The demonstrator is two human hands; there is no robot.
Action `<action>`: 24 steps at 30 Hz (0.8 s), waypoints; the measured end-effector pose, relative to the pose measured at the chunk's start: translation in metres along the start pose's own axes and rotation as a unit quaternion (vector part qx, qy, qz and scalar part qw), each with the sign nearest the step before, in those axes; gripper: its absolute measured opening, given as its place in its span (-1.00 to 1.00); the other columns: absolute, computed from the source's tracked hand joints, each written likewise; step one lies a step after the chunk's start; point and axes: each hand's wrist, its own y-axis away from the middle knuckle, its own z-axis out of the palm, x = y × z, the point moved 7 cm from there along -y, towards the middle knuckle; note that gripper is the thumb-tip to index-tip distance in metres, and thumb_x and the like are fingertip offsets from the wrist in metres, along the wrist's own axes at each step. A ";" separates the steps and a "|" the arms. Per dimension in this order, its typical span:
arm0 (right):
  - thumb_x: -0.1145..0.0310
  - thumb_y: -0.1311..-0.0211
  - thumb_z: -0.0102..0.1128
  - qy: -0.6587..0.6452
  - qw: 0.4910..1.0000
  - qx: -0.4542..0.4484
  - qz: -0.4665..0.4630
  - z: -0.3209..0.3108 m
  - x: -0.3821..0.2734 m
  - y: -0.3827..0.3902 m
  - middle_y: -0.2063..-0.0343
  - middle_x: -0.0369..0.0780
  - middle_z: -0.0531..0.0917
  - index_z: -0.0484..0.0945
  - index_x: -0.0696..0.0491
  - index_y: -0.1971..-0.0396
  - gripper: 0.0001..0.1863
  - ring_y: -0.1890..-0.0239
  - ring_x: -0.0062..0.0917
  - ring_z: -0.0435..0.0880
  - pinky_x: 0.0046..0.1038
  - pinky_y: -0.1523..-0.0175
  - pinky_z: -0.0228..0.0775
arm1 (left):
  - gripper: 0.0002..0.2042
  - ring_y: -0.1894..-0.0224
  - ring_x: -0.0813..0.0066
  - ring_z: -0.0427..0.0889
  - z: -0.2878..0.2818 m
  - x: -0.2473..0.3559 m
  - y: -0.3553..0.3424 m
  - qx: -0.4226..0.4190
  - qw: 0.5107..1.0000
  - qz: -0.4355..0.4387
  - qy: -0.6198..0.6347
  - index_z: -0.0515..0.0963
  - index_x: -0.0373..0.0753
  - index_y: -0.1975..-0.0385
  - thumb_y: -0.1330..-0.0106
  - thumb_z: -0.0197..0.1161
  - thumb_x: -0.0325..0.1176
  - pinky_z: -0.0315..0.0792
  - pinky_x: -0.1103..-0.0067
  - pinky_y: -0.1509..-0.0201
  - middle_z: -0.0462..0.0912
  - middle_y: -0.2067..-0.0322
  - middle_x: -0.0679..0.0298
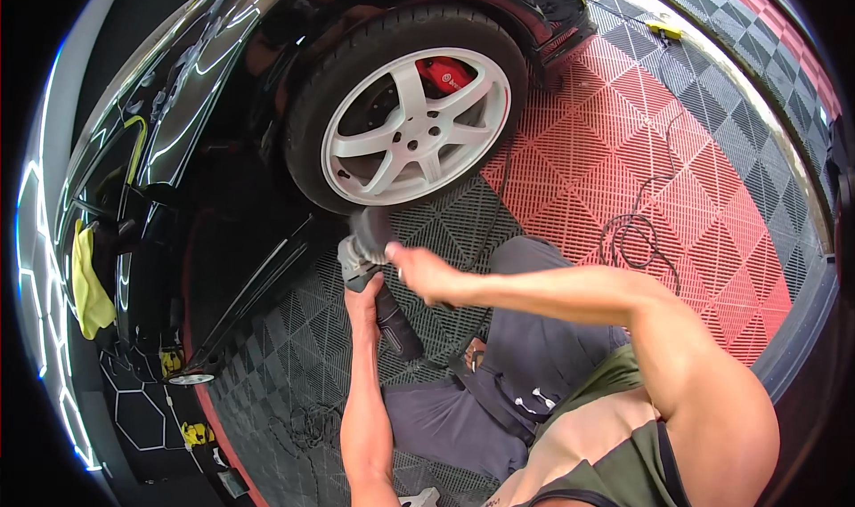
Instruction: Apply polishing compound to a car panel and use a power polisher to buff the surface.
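Your left hand [362,306] grips the power tool [393,316], slanting head-first toward the wheel [419,136]. Your right hand [427,274] curls at its disc [374,229], grip unclear.

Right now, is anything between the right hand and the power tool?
Nothing visible: the right hand is right at the dark pad of the power tool, and the left hand holds it.

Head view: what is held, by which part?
Long black-grey power tool: left grip around it just behind its round end; right grip at that end, hold unclear.
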 end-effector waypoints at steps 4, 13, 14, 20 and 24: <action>-0.17 -0.50 -0.23 0.184 0.956 -0.223 -0.053 0.048 0.013 0.052 0.61 -0.08 0.57 0.53 0.21 0.40 -0.32 0.62 -0.30 0.58 -0.22 0.41 0.45 | -0.79 0.45 0.48 0.58 -0.058 -0.058 -0.026 -0.077 0.974 -0.145 0.159 0.54 -0.18 0.13 -0.32 0.33 -0.30 0.53 0.57 0.39 0.54 0.49 0.38; -0.24 -0.43 -0.16 0.566 0.765 -0.079 -0.298 -0.031 -0.057 0.006 0.51 0.00 0.68 0.51 0.08 0.18 -0.39 0.38 -0.01 0.70 -0.03 0.25 0.55 | -0.48 0.42 0.18 0.74 -0.012 -0.031 0.011 -0.255 0.910 -0.174 0.277 0.45 -0.39 0.04 -0.20 0.38 -0.07 0.74 0.30 0.32 0.66 0.32 -0.02; -0.26 -0.43 -0.18 0.608 0.735 -0.090 -0.288 -0.055 -0.050 -0.005 0.50 0.00 0.69 0.51 0.07 0.16 -0.38 0.36 -0.02 0.71 -0.03 0.24 0.56 | -0.48 0.42 0.18 0.74 -0.015 -0.029 0.013 -0.253 0.910 -0.175 0.277 0.45 -0.39 0.04 -0.20 0.38 -0.07 0.74 0.30 0.32 0.66 0.32 -0.02; -0.27 -0.37 -0.09 0.511 0.797 0.099 -0.306 -0.101 -0.098 0.009 0.49 0.05 0.67 0.54 0.05 0.14 -0.38 0.32 0.03 0.69 -0.01 0.21 0.53 | -0.46 0.46 0.20 0.74 -0.004 -0.026 0.014 -0.258 0.920 -0.150 0.255 0.43 -0.42 0.06 -0.21 0.37 -0.05 0.74 0.36 0.38 0.66 0.36 -0.02; -0.28 -0.38 -0.13 0.541 0.800 -0.006 -0.260 -0.037 -0.074 0.024 0.57 0.00 0.65 0.49 0.01 0.03 -0.38 0.40 0.07 0.67 0.05 0.29 0.51 | -0.59 0.54 0.32 0.68 0.010 -0.005 0.020 -0.199 0.967 -0.099 0.122 0.48 -0.35 0.12 -0.23 0.34 -0.13 0.62 0.47 0.47 0.65 0.44 0.11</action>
